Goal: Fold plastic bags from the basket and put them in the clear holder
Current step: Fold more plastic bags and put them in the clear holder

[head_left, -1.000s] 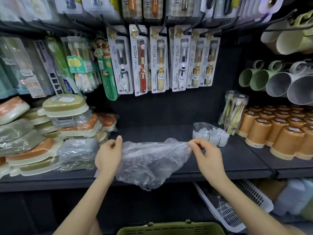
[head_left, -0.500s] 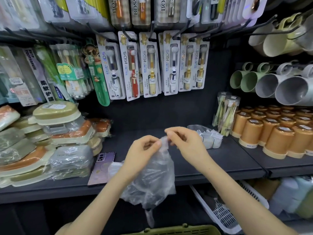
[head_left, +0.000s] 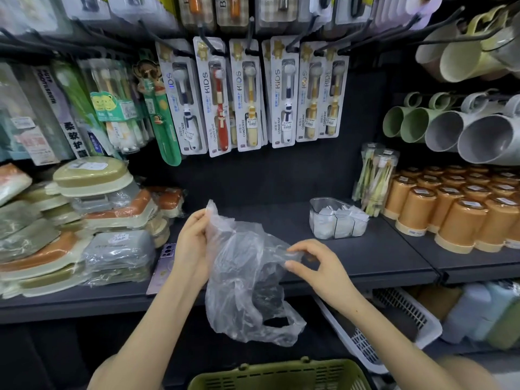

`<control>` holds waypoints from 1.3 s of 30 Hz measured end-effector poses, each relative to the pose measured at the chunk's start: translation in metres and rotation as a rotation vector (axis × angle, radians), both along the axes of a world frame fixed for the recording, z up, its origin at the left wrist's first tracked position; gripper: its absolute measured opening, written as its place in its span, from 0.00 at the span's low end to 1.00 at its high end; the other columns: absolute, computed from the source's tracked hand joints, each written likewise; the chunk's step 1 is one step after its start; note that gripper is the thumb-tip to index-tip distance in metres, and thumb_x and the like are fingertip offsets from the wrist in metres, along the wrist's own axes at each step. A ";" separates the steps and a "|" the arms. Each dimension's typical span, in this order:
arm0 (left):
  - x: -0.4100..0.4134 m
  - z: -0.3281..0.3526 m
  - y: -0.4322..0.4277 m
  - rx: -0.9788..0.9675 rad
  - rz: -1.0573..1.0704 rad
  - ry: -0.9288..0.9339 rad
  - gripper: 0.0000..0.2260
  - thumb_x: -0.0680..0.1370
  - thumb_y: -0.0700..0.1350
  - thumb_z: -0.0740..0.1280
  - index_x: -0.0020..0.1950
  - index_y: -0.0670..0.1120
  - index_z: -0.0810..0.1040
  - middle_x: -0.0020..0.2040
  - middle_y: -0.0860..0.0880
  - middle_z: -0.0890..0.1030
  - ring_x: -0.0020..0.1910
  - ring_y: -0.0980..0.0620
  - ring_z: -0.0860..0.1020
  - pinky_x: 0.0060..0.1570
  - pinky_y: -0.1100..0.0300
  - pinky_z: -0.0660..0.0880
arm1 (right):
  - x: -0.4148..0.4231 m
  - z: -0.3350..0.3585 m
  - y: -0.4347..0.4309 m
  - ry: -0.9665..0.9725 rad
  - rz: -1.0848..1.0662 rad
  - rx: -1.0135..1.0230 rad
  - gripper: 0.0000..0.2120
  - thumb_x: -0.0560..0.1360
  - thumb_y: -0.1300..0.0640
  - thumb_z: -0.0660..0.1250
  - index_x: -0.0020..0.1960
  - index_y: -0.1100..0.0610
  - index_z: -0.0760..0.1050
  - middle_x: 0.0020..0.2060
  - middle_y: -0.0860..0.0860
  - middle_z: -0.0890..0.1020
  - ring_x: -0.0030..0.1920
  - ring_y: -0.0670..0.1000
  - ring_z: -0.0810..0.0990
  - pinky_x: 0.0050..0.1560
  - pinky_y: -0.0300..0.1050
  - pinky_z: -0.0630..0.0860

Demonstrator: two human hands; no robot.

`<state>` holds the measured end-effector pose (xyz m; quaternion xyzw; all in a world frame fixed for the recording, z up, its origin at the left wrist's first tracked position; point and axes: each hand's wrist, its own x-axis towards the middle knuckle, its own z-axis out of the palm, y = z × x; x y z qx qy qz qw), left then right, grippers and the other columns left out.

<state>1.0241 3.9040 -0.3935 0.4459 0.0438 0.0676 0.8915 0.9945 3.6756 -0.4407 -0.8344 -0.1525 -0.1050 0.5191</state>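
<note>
- A heap of oval soap boxes in clear wrap [head_left: 92, 218], green, orange and grey, lies on the dark shelf [head_left: 388, 257] at the view's 9 o'clock.
- A lilac phone [head_left: 161, 267] lies flat on the shelf, back up. It is just beside the heap at its 3 o'clock and is partly hidden behind the left wrist.
- The left hand [head_left: 194, 243] is raised in front of the shelf with its fingers curled round the top corner of a clear, crumpled plastic bag [head_left: 242, 280], gripping it.
- The bag hangs from that grip near the view's centre, in front of the shelf edge. Its lower part sags below the shelf, and a handle loop hangs open at the bag's 5 o'clock.
- Carded children's toothbrushes marked KIDS [head_left: 253, 94] hang in a row on hooks at the bag's 12 o'clock.
- A green slotted plastic basket [head_left: 281, 374] shows its rim at the view's 6 o'clock, straight under the bag and apart from it.
- The right hand [head_left: 323, 268] is at the bag's 3 o'clock and pinches the bag's side edge between thumb and forefinger. The other fingers are loosely curled.
- The clear plastic holder [head_left: 337, 218] stands on the shelf at the right hand's 1 o'clock, well apart from it, with pale folded bags inside.
- A white slotted basket [head_left: 405, 325] sits below the shelf at the right hand's 4 o'clock.
- Rows of orange lidded cups [head_left: 455, 215] fill the shelf at the view's 3 o'clock.
- Green and grey mugs [head_left: 450, 130] lie on their sides at the cups' 12 o'clock.
</note>
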 end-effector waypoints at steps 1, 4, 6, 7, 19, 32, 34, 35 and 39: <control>0.000 0.000 0.003 -0.028 0.005 0.001 0.09 0.80 0.38 0.61 0.41 0.45 0.74 0.33 0.49 0.77 0.32 0.52 0.76 0.37 0.58 0.74 | 0.003 -0.002 0.001 -0.012 -0.014 0.010 0.05 0.73 0.53 0.72 0.44 0.44 0.79 0.47 0.40 0.80 0.53 0.45 0.76 0.56 0.44 0.72; 0.001 -0.001 0.018 -0.122 0.017 0.009 0.08 0.80 0.40 0.61 0.41 0.46 0.74 0.34 0.50 0.78 0.33 0.53 0.78 0.39 0.58 0.76 | 0.008 -0.002 0.000 -0.004 0.001 0.033 0.05 0.72 0.57 0.73 0.40 0.49 0.80 0.44 0.45 0.81 0.48 0.49 0.79 0.53 0.48 0.75; 0.003 -0.001 0.030 -0.144 0.035 0.024 0.06 0.79 0.41 0.62 0.43 0.46 0.75 0.37 0.49 0.80 0.38 0.51 0.80 0.42 0.57 0.78 | 0.008 0.003 -0.008 0.017 0.019 0.062 0.03 0.72 0.61 0.74 0.41 0.55 0.81 0.43 0.48 0.83 0.46 0.49 0.81 0.51 0.45 0.76; 0.003 -0.001 0.036 -0.119 0.058 0.035 0.06 0.79 0.42 0.62 0.43 0.46 0.76 0.37 0.50 0.81 0.37 0.52 0.80 0.40 0.58 0.78 | 0.008 0.006 -0.013 0.036 0.031 0.085 0.03 0.71 0.63 0.74 0.41 0.57 0.81 0.42 0.50 0.84 0.44 0.49 0.81 0.50 0.43 0.76; 0.022 -0.027 0.077 0.222 0.257 0.107 0.03 0.80 0.42 0.65 0.47 0.47 0.78 0.39 0.51 0.80 0.40 0.55 0.77 0.37 0.63 0.75 | 0.015 0.020 -0.054 0.258 0.048 0.284 0.04 0.71 0.70 0.71 0.43 0.63 0.79 0.32 0.56 0.81 0.33 0.51 0.79 0.40 0.39 0.77; 0.062 -0.063 0.053 0.966 0.445 -0.131 0.07 0.82 0.46 0.60 0.49 0.45 0.73 0.33 0.48 0.74 0.31 0.52 0.72 0.35 0.55 0.70 | 0.072 0.011 -0.059 0.198 -0.396 0.488 0.07 0.75 0.68 0.68 0.50 0.60 0.79 0.29 0.49 0.80 0.31 0.47 0.75 0.33 0.34 0.75; 0.079 -0.070 0.050 0.952 0.411 -0.071 0.07 0.82 0.45 0.60 0.47 0.44 0.73 0.34 0.47 0.75 0.33 0.49 0.72 0.37 0.52 0.72 | 0.087 0.012 -0.060 0.217 -0.418 0.487 0.07 0.75 0.68 0.67 0.52 0.62 0.79 0.34 0.55 0.81 0.31 0.48 0.76 0.35 0.38 0.76; 0.089 -0.074 0.050 0.952 0.406 -0.040 0.07 0.82 0.45 0.61 0.46 0.45 0.73 0.34 0.45 0.75 0.32 0.48 0.73 0.37 0.50 0.72 | 0.094 0.012 -0.059 0.234 -0.423 0.475 0.08 0.75 0.68 0.67 0.54 0.63 0.78 0.36 0.56 0.81 0.33 0.49 0.77 0.38 0.41 0.77; 0.131 -0.093 0.048 1.005 0.427 0.160 0.09 0.81 0.47 0.60 0.41 0.51 0.70 0.35 0.43 0.77 0.35 0.38 0.78 0.39 0.42 0.76 | 0.111 0.001 -0.046 -0.102 -0.683 -0.286 0.17 0.75 0.51 0.66 0.61 0.58 0.78 0.49 0.56 0.82 0.48 0.57 0.80 0.50 0.54 0.76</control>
